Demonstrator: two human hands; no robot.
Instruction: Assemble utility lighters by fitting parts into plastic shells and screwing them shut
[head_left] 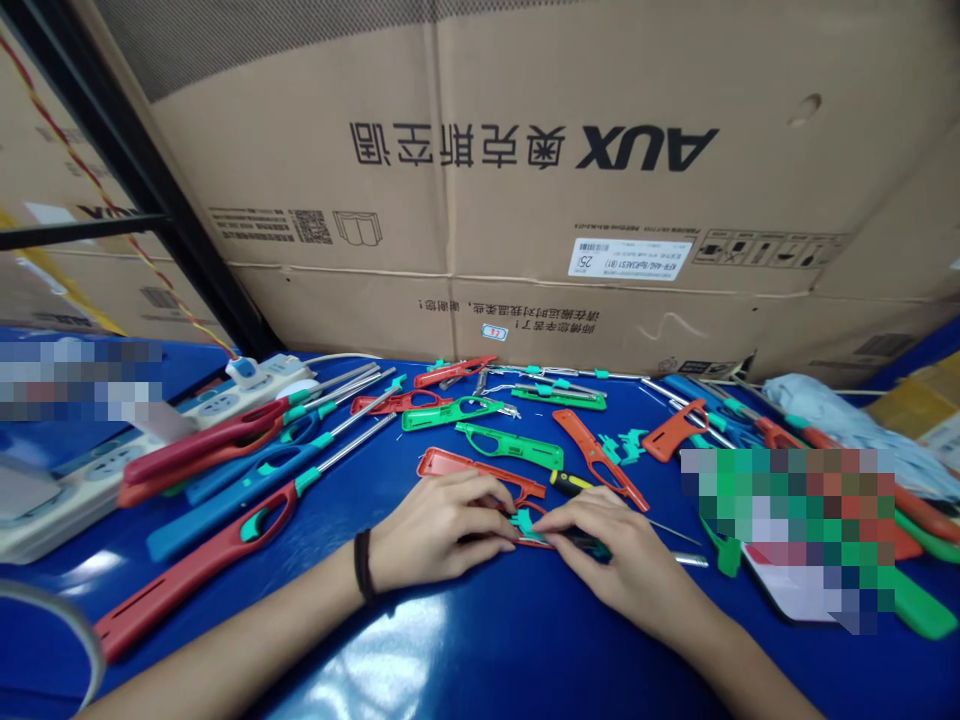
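My left hand (435,530) rests on a red plastic lighter-handle shell (480,472) that lies on the blue table (465,640), fingers curled and pressing it down. My right hand (615,550) meets it from the right, fingers pinched around a small teal trigger piece (525,521) at the shell. Under my right hand lies a thin metal rod (686,559), and a black-and-yellow screwdriver (570,484) lies just beyond it. A dark band circles my left wrist.
Several assembled long lighters, red (187,580) and blue (225,500), lie at the left beside a white power strip (247,385). Green (510,443) and orange (600,458) handle shells are scattered behind my hands. A large cardboard box (525,150) walls the back.
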